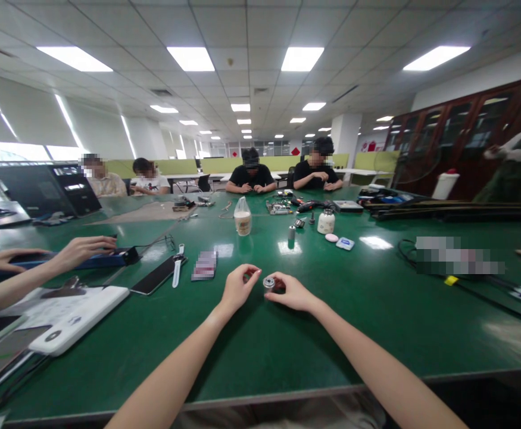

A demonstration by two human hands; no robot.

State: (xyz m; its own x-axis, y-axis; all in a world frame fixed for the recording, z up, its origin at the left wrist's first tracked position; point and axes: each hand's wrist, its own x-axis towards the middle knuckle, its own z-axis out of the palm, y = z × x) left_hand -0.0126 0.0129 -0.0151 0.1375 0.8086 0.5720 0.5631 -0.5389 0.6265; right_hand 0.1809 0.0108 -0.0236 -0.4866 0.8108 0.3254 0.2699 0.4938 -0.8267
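My right hand (290, 291) is closed, thumb and fingers around a small silver metal cylinder (268, 284). The cylinder stands upright on or just above the green table, its round top with a dark centre facing up. Just to its left, my left hand (239, 286) has its fingers curled, thumb and index tips together. Whether anything tiny sits in that pinch is too small to see. A second silver cylinder (291, 233) stands upright farther back on the table.
Behind my hands are a bagged cup (243, 217), a white jar (326, 221), a pink round lid (331, 238) and a small blue-white box (345, 243). Leftward lie a watch (178, 265), a black phone-like slab (153, 275) and a co-worker's hands (81, 253). Cables (474, 298) run at right.
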